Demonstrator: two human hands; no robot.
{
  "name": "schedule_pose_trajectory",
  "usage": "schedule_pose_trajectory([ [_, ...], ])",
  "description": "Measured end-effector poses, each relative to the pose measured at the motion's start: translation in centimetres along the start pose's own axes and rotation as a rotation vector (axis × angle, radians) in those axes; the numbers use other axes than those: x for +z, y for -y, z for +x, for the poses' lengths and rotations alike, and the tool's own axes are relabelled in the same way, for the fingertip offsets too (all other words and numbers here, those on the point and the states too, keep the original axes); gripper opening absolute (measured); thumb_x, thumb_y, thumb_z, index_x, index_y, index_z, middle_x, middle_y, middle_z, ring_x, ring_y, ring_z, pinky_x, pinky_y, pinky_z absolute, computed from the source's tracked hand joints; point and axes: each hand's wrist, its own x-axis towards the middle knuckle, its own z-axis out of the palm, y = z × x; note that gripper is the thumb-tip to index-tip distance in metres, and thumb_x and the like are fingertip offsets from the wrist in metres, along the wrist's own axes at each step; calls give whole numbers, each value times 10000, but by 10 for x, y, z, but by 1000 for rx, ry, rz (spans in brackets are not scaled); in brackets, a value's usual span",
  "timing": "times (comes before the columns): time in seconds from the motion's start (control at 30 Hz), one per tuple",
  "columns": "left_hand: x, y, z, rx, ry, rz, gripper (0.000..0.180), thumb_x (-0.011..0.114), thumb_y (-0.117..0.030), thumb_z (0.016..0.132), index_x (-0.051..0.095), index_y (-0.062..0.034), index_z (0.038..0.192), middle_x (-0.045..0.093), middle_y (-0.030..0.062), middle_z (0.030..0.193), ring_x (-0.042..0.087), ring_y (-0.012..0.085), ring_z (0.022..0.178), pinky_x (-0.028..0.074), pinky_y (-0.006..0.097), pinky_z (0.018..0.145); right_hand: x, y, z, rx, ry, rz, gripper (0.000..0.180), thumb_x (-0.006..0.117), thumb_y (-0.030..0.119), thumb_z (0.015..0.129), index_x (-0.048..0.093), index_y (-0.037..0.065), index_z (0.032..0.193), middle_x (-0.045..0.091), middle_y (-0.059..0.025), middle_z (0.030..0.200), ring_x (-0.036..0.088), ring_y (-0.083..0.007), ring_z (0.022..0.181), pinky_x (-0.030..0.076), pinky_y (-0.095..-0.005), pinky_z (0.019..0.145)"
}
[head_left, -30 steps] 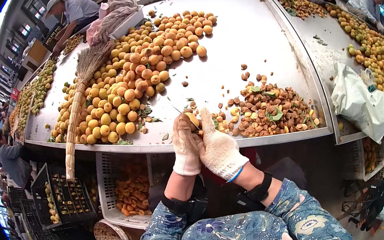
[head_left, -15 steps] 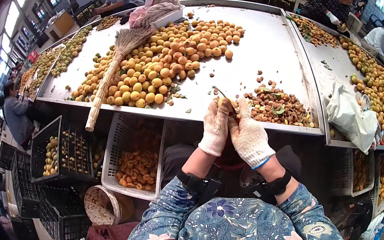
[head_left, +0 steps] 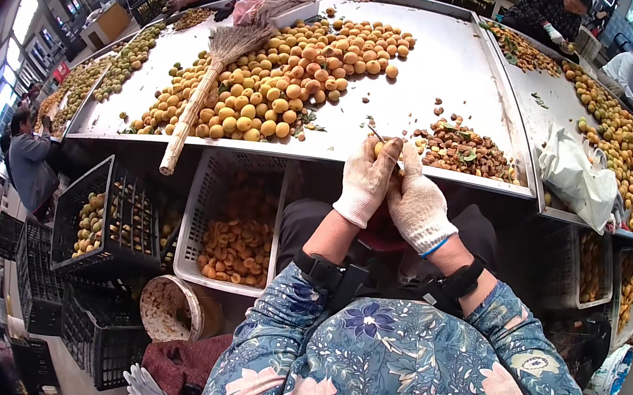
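My hands, both in white knitted gloves, meet at the table's front edge with fingers closed. My left hand [head_left: 367, 180] grips a yellow apricot [head_left: 378, 148], mostly covered by the glove. A thin knife [head_left: 375, 132] shows its narrow blade above the fruit; its handle is hidden, seemingly in my right hand [head_left: 421, 207], which presses against the left. Just beyond my right hand lies a heap of brown apricot pits [head_left: 467, 147] with a few leaves. A large pile of whole orange-yellow apricots [head_left: 274, 96] covers the table's left part.
A straw broom [head_left: 199, 106] leans across the apricots and overhangs the metal table's edge [head_left: 322, 154]. Below stands a white crate [head_left: 186, 236] of apricot halves, beside black crates [head_left: 117, 251] and a bucket [head_left: 201, 314]. A white bag [head_left: 579, 180] lies right. Several people work around.
The view has shifted, so the table sits higher in the picture. My hands stay together, but the knife shows less of its length and more of the yellow fruit is visible.
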Motion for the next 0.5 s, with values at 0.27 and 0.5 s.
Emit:
schedule_pose_trajectory([
  [0.27, -7, 5, -1, 78, 73, 228, 502, 644, -467, 884, 621, 29, 955, 650, 138, 746, 628, 197, 690, 494, 317, 646, 8, -4, -7, 52, -34, -19, 421, 560, 205, 874, 460, 14, 1236, 644, -234, 761, 634, -427, 723, 505, -512, 643],
  [0.5, -18, 10, 1, -26, 264, 153, 424, 716, -419, 851, 625, -5, 852, 635, 60, 695, 575, 109, 653, 476, 276, 590, 10, -11, -8, -70, -137, 16, 241, 608, 174, 850, 558, 54, 1052, 651, -210, 815, 633, -412, 771, 506, -501, 669],
])
